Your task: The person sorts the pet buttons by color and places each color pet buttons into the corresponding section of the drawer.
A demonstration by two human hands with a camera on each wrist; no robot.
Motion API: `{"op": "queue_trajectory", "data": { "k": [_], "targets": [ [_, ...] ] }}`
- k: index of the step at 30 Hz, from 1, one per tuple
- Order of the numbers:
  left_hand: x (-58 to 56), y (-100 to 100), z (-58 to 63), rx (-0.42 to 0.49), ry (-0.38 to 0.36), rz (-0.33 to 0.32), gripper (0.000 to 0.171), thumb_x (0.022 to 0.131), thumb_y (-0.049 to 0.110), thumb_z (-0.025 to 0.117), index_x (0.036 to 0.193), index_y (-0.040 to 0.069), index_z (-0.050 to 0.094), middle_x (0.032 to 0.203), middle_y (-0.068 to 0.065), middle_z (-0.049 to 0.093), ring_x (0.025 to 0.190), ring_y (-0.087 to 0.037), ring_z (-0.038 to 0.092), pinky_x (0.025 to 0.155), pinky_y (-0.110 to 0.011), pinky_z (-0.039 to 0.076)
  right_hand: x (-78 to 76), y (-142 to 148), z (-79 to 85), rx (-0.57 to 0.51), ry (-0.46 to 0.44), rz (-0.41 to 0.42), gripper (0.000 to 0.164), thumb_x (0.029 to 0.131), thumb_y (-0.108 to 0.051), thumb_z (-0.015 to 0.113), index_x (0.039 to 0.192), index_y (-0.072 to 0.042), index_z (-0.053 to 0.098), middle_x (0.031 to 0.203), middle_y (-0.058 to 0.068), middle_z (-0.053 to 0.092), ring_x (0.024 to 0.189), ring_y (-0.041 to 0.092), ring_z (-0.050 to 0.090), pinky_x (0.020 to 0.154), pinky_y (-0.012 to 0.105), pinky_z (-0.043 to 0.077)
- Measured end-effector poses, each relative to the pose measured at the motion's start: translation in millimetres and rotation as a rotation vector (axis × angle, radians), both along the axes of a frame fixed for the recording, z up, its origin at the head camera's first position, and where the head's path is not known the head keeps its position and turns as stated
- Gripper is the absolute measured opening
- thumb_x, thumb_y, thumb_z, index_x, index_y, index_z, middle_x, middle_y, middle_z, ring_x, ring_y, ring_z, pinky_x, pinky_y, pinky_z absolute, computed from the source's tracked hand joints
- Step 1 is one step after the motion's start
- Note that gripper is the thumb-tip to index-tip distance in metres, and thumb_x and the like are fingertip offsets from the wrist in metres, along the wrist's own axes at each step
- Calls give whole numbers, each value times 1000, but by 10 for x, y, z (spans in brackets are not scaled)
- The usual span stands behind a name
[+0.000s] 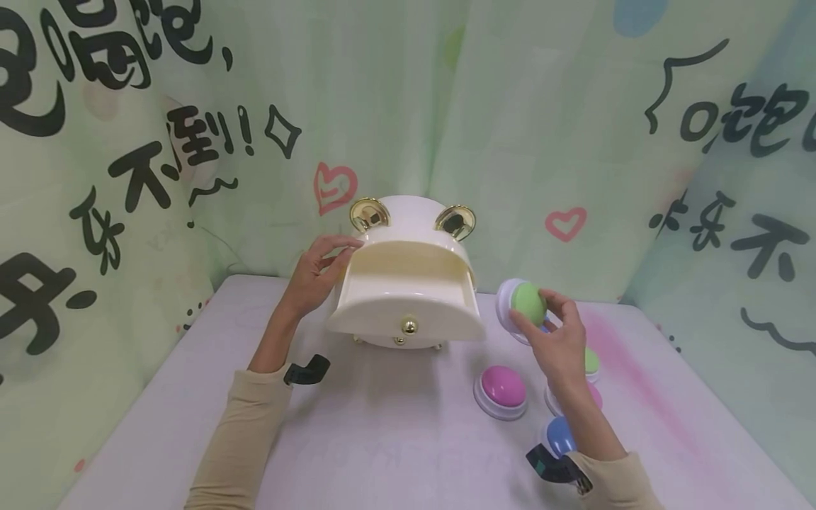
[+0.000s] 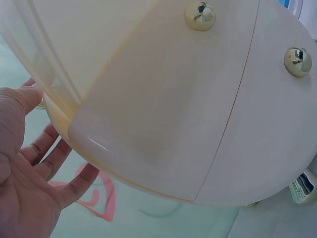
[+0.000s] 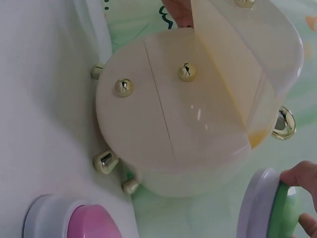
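Observation:
A cream clock-shaped drawer box point(image 1: 408, 219) stands on the table with its upper drawer point(image 1: 376, 315) pulled out. Two round gold bells top it, and gold knobs mark its drawers. My left hand point(image 1: 319, 276) rests against the box's left side, near the top; in the left wrist view its fingers point(image 2: 81, 186) are fairly straight beside the rounded wall. To the right of the box, my right hand point(image 1: 561, 343) pinches a green push button point(image 1: 528, 303) with a white base, raised and tilted. The right wrist view shows only fingertips on that green button point(image 3: 285, 210).
On the table point(image 1: 382, 439), a pink button point(image 1: 503, 386) sits front right of the box. A blue button point(image 1: 561, 435), another pink one point(image 1: 596, 395) and another green one point(image 1: 591, 361) are partly behind my right arm. A printed curtain point(image 1: 497, 142) hangs close behind.

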State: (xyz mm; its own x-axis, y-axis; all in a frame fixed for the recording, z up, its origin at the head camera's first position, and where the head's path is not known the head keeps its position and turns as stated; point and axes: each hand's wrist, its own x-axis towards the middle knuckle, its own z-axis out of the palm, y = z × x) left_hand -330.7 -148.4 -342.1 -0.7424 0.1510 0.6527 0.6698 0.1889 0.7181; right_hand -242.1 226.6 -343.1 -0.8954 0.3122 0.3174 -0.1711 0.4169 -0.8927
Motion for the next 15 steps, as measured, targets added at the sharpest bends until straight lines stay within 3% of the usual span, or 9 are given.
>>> {"op": "queue_trajectory", "data": {
  "k": [15],
  "targets": [
    [-7, 0, 2, -2, 4, -5, 24, 104, 8, 58, 125, 3, 69, 129, -14, 63, 129, -22, 51, 103, -59, 48, 130, -203, 157, -81, 99, -4, 65, 89, -20, 82, 145, -7, 50, 146, 4, 52, 134, 24, 52, 107, 29, 50]
  ]
}}
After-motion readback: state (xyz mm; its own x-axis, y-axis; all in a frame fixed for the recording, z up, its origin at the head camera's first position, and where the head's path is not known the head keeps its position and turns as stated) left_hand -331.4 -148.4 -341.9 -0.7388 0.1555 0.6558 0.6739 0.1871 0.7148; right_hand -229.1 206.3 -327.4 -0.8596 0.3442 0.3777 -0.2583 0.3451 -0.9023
